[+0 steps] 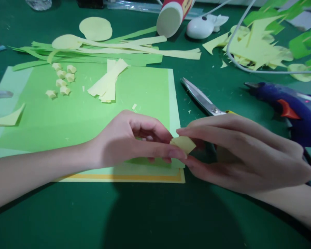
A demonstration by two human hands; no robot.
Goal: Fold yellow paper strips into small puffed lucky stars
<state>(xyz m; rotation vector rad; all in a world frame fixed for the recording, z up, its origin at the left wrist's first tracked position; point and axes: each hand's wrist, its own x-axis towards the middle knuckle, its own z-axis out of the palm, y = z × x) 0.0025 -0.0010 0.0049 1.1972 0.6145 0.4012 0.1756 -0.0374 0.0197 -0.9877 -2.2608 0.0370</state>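
My left hand (129,140) and my right hand (243,152) meet just above the table's green surface, both pinching one small folded piece of pale yellow paper (183,143). The left thumb and fingers close on its left side, the right fingertips on its right side. Beneath the left hand lies a stack of green paper sheets (75,110) with a yellow sheet at the bottom. On it rest several small folded yellow paper stars (62,81) and a bundle of yellow paper strips (107,83).
Scissors (203,100) lie just beyond my right hand. A blue glue gun (290,110) lies at the right. Behind are long green and yellow paper strips (119,50), yellow circles (95,29), a tipped cup (172,17), a white mouse (200,27), a white cable and paper scraps (256,48).
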